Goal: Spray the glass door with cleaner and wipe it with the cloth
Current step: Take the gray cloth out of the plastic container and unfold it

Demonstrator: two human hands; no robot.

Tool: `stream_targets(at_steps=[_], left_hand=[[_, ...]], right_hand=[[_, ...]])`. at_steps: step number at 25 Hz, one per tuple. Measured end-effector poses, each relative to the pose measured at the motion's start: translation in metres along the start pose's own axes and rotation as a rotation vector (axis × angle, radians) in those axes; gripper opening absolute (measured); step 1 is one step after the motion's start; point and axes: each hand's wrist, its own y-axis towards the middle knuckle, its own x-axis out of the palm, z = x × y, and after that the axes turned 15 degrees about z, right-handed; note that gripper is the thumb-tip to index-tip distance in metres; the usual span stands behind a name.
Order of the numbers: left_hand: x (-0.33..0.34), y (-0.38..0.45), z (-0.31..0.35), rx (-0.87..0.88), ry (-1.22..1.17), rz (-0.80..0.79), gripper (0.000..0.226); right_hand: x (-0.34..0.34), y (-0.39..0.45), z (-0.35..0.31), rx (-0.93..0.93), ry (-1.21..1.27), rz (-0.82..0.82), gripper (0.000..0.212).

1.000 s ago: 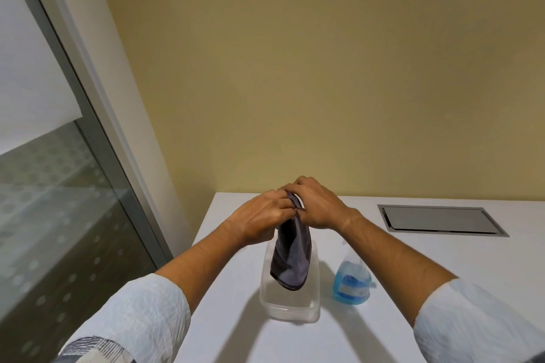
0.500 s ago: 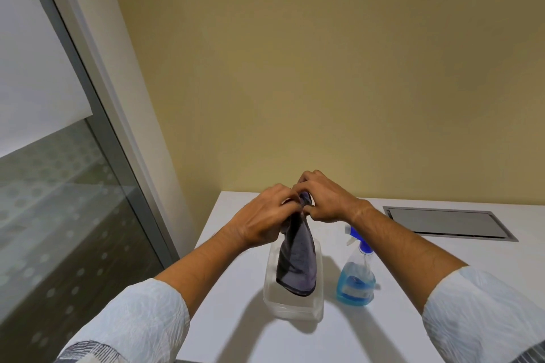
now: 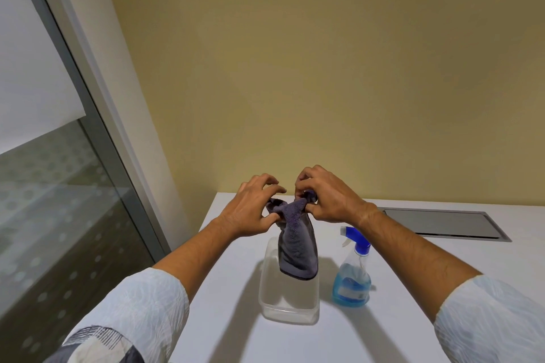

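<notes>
A dark grey-purple cloth (image 3: pixel 296 247) hangs bunched over a clear plastic tub (image 3: pixel 287 308) on the white table. My left hand (image 3: pixel 250 209) pinches its upper left corner, with the other fingers spread. My right hand (image 3: pixel 327 197) grips the top right end of the cloth in curled fingers. A spray bottle (image 3: pixel 352 280) with blue liquid and a blue-white trigger head stands on the table just right of the tub, untouched. The glass door (image 3: pixel 50 215) with a dotted frosted pattern and grey frame fills the left side.
The white table (image 3: pixel 383 333) runs up to a yellow wall (image 3: pixel 324 68). A recessed metal cable hatch (image 3: pixel 442 222) lies in the table at the back right. A white door jamb (image 3: pixel 124 91) stands between the door and the wall.
My hands have drawn a little apart, spreading the top of the cloth between them. The view has shifted so the spray bottle shows fully.
</notes>
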Motion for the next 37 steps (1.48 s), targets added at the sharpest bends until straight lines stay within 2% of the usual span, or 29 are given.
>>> stream_targets(at_steps=[6,9,13,18,24,30,37], left_hand=[[-0.002,0.003,-0.004,0.004,0.097,-0.161,0.048],[-0.005,0.002,-0.001,-0.051,0.081,-0.204,0.037],[-0.016,0.003,0.001,-0.093,0.075,-0.16,0.032],[-0.039,0.009,0.003,-0.094,0.049,-0.068,0.025],[-0.062,0.012,0.012,-0.149,0.045,-0.012,0.023],[-0.089,0.013,0.031,-0.281,0.076,-0.065,0.029],[-0.12,-0.001,0.039,-0.398,0.079,-0.099,0.02]], right_hand=[[-0.011,-0.002,0.006,-0.004,-0.008,0.011,0.016],[-0.019,-0.004,0.007,-0.016,-0.004,0.03,0.015],[-0.033,-0.005,0.009,0.007,0.004,0.012,0.015],[-0.046,-0.004,0.016,0.176,0.108,-0.076,0.014],[-0.065,0.008,0.011,0.184,0.095,-0.139,0.015],[-0.082,0.027,-0.005,0.196,0.013,-0.315,0.016],[-0.089,0.035,-0.025,0.289,0.118,-0.378,0.016]])
